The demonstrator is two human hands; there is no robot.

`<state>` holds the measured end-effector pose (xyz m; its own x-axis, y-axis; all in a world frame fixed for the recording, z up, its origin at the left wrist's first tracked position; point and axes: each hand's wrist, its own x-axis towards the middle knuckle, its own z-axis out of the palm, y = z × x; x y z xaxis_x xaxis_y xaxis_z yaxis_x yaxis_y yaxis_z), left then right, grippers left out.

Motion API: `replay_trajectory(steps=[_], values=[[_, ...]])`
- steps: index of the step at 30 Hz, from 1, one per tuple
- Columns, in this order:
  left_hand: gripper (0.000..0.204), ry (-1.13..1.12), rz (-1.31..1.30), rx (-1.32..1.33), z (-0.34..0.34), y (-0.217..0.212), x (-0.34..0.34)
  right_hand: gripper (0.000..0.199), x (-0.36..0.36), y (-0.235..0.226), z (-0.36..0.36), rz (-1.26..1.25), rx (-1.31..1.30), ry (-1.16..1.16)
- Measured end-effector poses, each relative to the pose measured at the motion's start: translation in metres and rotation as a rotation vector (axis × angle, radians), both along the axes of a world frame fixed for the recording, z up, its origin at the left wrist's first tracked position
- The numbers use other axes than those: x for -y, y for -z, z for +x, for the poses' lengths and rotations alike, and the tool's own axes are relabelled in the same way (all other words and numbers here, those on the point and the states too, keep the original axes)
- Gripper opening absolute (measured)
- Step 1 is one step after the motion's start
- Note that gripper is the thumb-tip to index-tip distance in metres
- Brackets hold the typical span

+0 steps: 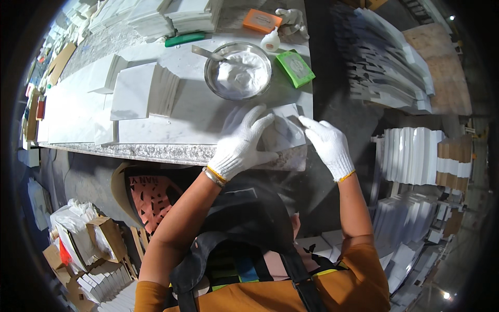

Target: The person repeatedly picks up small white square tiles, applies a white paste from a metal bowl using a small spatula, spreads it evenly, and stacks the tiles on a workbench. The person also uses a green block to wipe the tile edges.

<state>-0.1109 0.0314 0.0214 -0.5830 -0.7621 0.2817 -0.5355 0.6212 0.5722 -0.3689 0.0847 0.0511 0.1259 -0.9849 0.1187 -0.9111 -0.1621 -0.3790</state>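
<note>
Both my hands wear white knitted gloves with yellow cuffs. A small white-grey marble tile [285, 130] is between them at the table's near right corner. My left hand [240, 139] grips its left side, index finger at the upper left and thumb along the near edge. On the other side, my right hand [328, 146] is open, fingers stretched toward the tile's right edge; whether the fingertips touch it is unclear. Just beyond my left hand stands a metal bowl [209, 83] of white paste [240, 77], with a flat-bladed spatula [207, 52] leaning in it.
Right of the bowl are a green box [295, 68], a small white bottle [270, 40], an orange box [261, 21] and crumpled white gloves [292, 22]. Stacked tiles [136, 92] stand on the table [192, 130] at left. More slabs [410, 156] stand at right.
</note>
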Motion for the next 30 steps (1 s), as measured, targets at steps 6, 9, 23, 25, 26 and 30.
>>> replay_trajectory(steps=[6,9,23,25,26,30], values=[[0.084,-0.008,-0.028,-0.034,0.001,0.002,-0.001,0.033,-0.023,0.003,0.003,-0.012,0.020,0.021],[0.085,-0.005,-0.043,-0.044,0.001,0.004,-0.001,0.033,-0.036,0.004,0.004,-0.006,0.009,0.042],[0.083,-0.003,-0.006,-0.012,0.001,0.001,0.000,0.034,-0.027,-0.004,0.011,0.079,0.010,0.052],[0.083,-0.001,-0.004,-0.014,0.002,0.000,-0.001,0.034,-0.031,-0.008,0.012,0.111,0.017,0.046],[0.084,-0.005,-0.009,-0.018,0.002,0.001,0.000,0.034,-0.032,-0.010,0.012,0.128,0.021,0.043],[0.083,-0.023,-0.018,-0.041,-0.001,0.000,-0.001,0.032,-0.014,-0.007,0.005,0.034,0.038,0.047]])
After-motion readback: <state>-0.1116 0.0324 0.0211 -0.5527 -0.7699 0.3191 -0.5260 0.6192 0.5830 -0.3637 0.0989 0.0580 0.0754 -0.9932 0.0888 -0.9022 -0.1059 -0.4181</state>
